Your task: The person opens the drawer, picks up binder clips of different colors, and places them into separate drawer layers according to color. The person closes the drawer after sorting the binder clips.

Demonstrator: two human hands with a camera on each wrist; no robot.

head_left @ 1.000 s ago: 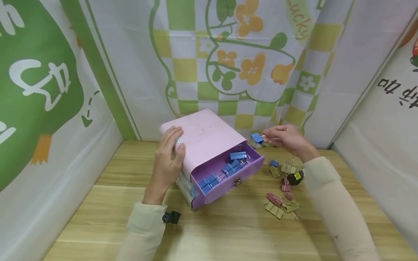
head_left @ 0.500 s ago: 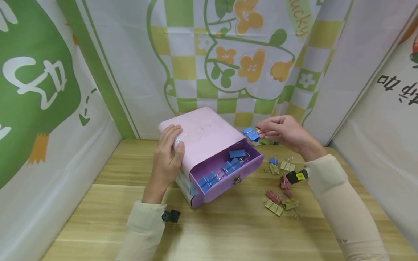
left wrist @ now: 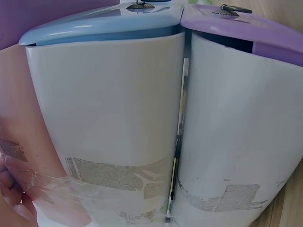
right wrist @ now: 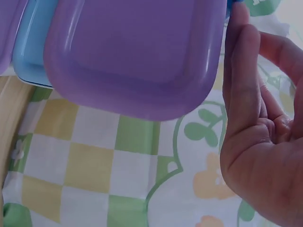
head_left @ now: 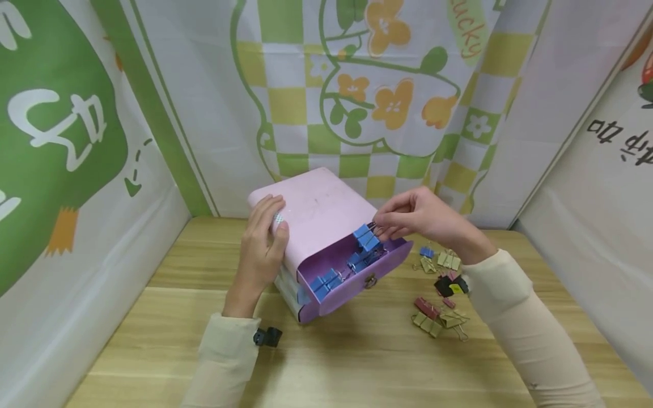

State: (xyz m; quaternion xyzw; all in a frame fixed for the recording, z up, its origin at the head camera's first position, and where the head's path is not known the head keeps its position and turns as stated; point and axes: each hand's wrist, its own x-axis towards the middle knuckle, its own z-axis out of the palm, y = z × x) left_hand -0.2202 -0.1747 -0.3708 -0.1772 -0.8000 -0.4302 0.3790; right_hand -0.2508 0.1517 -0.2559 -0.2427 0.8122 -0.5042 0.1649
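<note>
In the head view my left hand rests on the left edge of a pink-topped drawer box, fingers over the top and thumb along the side. The box's upper purple drawer is pulled out, with several blue binder clips inside. Over its right end my right hand pinches another blue binder clip by its wire handles, the clip overlapping those below. From the right wrist, my fingers show close beside the drawer's end. The left wrist view shows the box's side wall and my fingertips.
Loose yellow binder clips, red clips and a small blue clip lie on the wooden table right of the box. A blue drawer and a lower purple drawer show from the left wrist. A printed curtain hangs behind.
My right hand has carried the blue clip left and down, from beside the box to over the open drawer. My left hand has stayed on the box.
</note>
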